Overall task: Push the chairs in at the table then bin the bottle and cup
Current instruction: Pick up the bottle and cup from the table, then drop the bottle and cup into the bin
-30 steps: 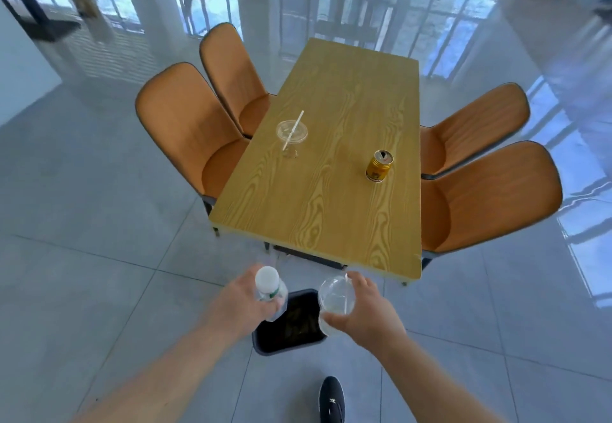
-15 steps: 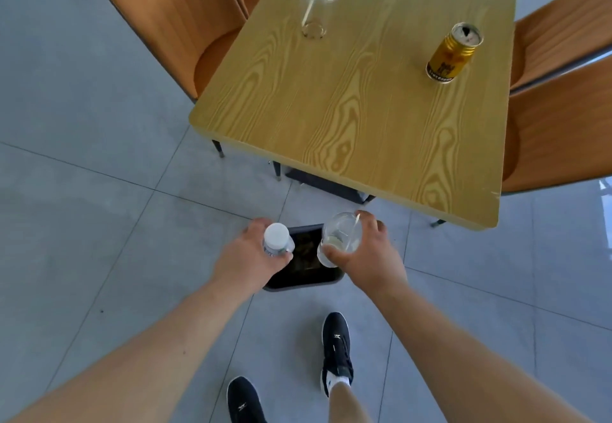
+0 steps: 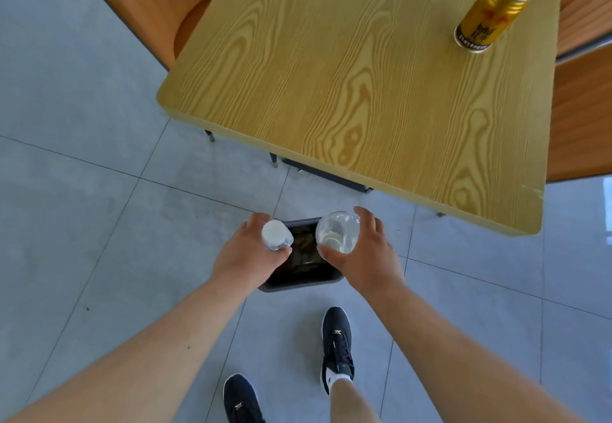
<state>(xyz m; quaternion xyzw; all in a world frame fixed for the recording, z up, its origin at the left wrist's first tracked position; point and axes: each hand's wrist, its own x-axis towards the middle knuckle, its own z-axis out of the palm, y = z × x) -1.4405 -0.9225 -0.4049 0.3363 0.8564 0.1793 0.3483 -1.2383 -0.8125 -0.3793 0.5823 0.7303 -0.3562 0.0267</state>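
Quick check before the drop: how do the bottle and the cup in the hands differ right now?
The bottle sits in the left hand; the cup sits in the right hand. The bottle is closed with a white cap, while the cup shows an open mouth with a little pale liquid at the bottom. The cup looks wider than the bottle. Both are clear plastic, upright, and held over the dark bin.
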